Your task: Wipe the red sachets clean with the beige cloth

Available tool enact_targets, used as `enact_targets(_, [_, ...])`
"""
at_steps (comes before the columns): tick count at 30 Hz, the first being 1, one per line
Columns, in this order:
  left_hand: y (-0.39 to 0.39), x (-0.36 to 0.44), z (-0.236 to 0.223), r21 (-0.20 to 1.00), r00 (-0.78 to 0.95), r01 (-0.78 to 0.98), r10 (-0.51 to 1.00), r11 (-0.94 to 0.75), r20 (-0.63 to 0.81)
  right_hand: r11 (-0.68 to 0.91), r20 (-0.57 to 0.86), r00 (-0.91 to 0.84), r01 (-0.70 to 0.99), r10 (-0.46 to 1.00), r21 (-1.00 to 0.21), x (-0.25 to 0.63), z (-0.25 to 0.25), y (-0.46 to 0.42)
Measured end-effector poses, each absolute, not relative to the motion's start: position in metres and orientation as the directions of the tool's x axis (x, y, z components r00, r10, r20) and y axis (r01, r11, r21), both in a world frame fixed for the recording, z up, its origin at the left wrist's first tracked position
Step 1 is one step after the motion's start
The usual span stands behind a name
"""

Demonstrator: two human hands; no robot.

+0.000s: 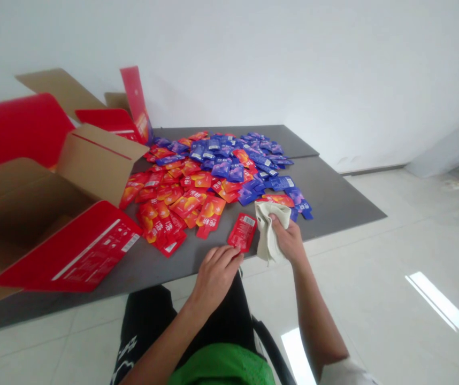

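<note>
A heap of small red and blue sachets [213, 171] covers the middle of a dark grey table [334, 198]. One red sachet [243, 231] lies apart near the front edge. My left hand [215, 275] rests flat on the table edge, fingers stretched out, its fingertips touching that sachet's lower end. My right hand [288, 238] is closed around a crumpled off-white cloth [268, 230], held at the table edge just right of the lone sachet.
A large open cardboard box [32, 208] with red printed flaps [81, 251] stands at the left of the table. Another red carton [133, 107] is behind it. White wall beyond; glossy tiled floor to the right. My knees are under the table edge.
</note>
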State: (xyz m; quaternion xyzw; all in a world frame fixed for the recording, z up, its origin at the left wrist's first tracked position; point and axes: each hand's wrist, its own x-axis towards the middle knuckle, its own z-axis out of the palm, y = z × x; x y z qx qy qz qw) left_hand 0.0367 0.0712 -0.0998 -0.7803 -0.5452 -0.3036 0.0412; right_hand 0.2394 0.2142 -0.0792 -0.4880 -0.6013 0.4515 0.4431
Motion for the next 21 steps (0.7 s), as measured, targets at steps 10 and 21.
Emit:
enact_targets(10, [0.056,0.032,-0.113,0.318,0.189,0.836,0.779,-0.447,0.598,0.784,0.214,-0.795,0.441,0.567,-0.437,0.209,-0.056,0.188])
enact_targets(21, [0.059,0.036,-0.115,0.383,0.121,0.830,0.802,-0.405,0.585,0.763,0.247,-0.724,0.586,0.644,-0.272,0.211,-0.040,0.226])
